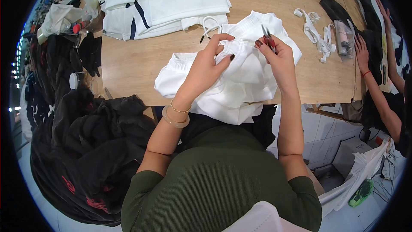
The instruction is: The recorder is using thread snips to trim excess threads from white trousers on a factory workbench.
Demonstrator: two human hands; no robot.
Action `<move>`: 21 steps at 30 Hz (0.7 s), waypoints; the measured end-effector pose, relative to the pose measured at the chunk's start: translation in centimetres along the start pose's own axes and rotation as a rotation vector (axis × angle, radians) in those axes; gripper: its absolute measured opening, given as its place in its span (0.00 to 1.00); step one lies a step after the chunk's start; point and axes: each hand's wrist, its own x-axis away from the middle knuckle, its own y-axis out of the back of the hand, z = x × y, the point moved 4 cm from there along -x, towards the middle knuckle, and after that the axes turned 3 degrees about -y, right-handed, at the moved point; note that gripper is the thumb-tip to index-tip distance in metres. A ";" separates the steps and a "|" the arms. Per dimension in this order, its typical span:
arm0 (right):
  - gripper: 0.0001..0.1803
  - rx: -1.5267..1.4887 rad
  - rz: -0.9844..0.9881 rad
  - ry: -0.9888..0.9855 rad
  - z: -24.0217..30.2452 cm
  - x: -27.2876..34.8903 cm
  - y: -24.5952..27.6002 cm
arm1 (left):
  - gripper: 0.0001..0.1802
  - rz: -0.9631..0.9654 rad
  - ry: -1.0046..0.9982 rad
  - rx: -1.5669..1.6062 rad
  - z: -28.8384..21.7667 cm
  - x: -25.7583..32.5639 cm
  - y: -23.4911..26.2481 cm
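Observation:
A white garment [240,81] with an elastic waistband lies bunched at the front edge of the wooden table [128,64]. My left hand [209,62] pinches a fold of its fabric near the waistband. My right hand [277,53] holds small red-handled thread snips [268,38], blades pointing up, just above the same fold. A white drawstring [209,26] with dark tips loops out from the garment's top edge.
Folded white garments with dark stripes [163,0] are stacked at the back. White cord pieces [315,32] lie to the right. A heap of black clothes [86,146] sits at my left. Another person's hands [362,51] work on dark fabric at the right.

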 end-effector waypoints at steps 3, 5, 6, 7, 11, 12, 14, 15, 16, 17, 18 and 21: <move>0.12 0.094 0.037 0.121 -1.0 -0.4 -0.8 | 0.22 0.012 0.084 0.032 0.3 0.1 0.1; 0.15 0.173 0.096 0.110 0.5 0.3 -2.0 | 0.23 -0.005 0.096 0.036 0.6 0.5 0.4; 0.18 0.254 0.148 0.101 1.1 0.7 -2.7 | 0.24 -0.041 0.022 0.079 0.7 0.6 0.4; 0.20 0.291 0.201 0.113 1.1 0.7 -2.9 | 0.24 -0.078 -0.055 0.116 0.8 0.6 0.5; 0.13 0.310 0.171 0.277 -1.8 0.1 -1.9 | 0.24 -0.059 -0.124 0.159 1.8 -0.3 -0.3; 0.10 0.288 0.149 0.253 -2.0 0.3 -1.7 | 0.24 -0.039 -0.093 0.158 1.6 -0.3 -0.4; 0.07 0.287 0.160 0.203 -2.4 0.3 -1.5 | 0.24 -0.045 -0.063 0.169 1.1 0.0 -0.1; 0.05 0.309 0.144 0.139 -2.6 0.2 -1.6 | 0.23 -0.024 -0.042 0.204 1.0 0.1 -0.1; 0.05 0.303 0.158 0.145 -2.2 0.3 -1.9 | 0.23 -0.039 -0.039 0.197 1.1 0.2 0.0; 0.03 0.295 0.149 0.173 -1.7 0.4 -2.2 | 0.23 -0.027 -0.081 0.233 1.2 0.3 0.0; 0.03 0.288 0.138 0.198 -1.3 0.5 -2.2 | 0.23 -0.012 -0.124 0.271 1.2 0.4 -0.1; 0.05 0.225 0.240 0.059 -1.8 0.3 -1.6 | 0.21 0.004 -0.112 0.130 0.8 0.1 0.2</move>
